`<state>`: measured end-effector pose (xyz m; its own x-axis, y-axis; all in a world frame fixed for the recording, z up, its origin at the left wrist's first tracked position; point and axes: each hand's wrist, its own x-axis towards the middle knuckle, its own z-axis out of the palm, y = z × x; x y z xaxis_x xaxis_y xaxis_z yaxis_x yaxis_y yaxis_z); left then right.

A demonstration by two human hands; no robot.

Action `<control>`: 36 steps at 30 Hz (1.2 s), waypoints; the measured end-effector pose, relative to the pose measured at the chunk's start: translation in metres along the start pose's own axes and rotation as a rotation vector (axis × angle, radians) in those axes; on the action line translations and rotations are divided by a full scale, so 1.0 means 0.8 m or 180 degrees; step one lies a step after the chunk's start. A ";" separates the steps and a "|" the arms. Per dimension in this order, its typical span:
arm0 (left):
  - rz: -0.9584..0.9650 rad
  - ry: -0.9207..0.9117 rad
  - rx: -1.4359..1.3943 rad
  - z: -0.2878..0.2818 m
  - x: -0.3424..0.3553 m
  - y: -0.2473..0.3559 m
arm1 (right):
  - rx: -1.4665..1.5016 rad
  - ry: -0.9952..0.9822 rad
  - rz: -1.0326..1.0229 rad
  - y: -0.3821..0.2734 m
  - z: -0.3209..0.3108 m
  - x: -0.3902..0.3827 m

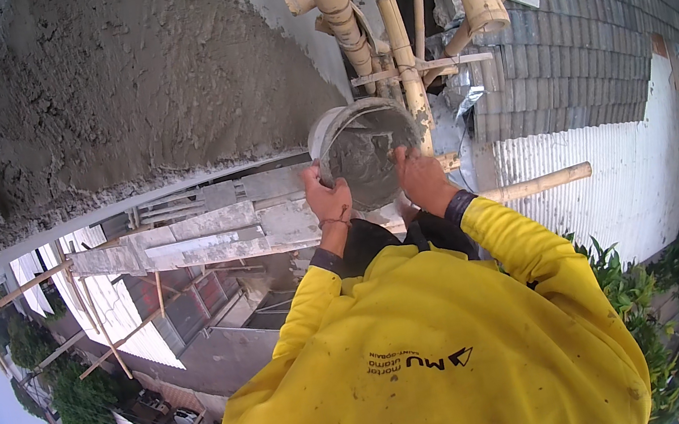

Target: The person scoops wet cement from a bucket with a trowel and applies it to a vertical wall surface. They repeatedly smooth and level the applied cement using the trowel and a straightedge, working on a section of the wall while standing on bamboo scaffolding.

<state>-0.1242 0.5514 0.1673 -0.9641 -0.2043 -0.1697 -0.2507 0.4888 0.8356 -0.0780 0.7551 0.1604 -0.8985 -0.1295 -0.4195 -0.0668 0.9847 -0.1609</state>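
Left grip (328, 200) and right grip (425, 179) are clenched on either side of the bucket (323, 138), likely so its weight is shared | bucket is held just ahead of the yellow shirt (411, 308), mortar (362, 158) inside, boards (210, 226) alongside, bamboo poles (401, 47) beyond | base is hidden, some fingers masked; whether it's propped underneath can't be told!

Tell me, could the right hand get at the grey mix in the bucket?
Probably yes: the right hand is already at the rim of the bucket, and nothing seems to cover the grey mix. It would likely need to loosen its hold first.
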 end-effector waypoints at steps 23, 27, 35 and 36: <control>-0.1212 -0.0397 -0.1053 0.027 0.076 -0.005 | 0.5750 -0.1153 0.0826 0.020 -0.067 -0.077; -0.1488 -0.0222 -0.0972 0.044 0.089 -0.040 | 0.6961 -0.0975 0.0736 0.010 -0.094 -0.096; -0.1967 -0.0173 -0.0952 0.022 0.073 -0.119 | 0.7398 0.2569 0.0015 -0.007 -0.213 -0.117; -0.2018 -0.0128 -0.0884 0.017 0.068 -0.132 | 0.6984 0.3194 0.0036 -0.004 -0.232 -0.115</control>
<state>-0.1517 0.5000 0.0625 -0.6428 -0.3446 -0.6841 -0.7401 0.0492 0.6707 -0.0761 0.7851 0.3656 -0.7883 0.5944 -0.1589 -0.2965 -0.5933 -0.7484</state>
